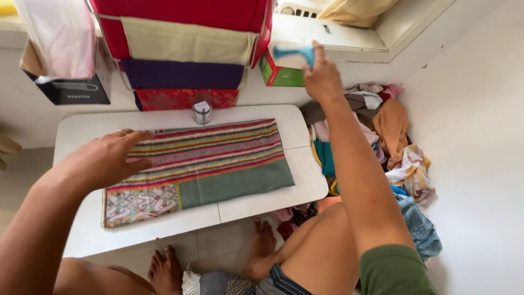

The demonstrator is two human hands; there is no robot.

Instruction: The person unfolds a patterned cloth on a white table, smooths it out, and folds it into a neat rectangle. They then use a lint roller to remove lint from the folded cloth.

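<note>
Under left fingers (134,147), striped cloth (213,158)

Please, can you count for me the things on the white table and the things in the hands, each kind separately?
Folded striped cloth on the white table, under the left hand: 1
Small glass jar on the table: 1
Blue object held in the right hand: 1
Total: 3

White walls (480,125), low white table (87,229), pale tiled floor (218,246), window ledge (338,38) (daylit), hanging fabric shelves (185,49).
</note>
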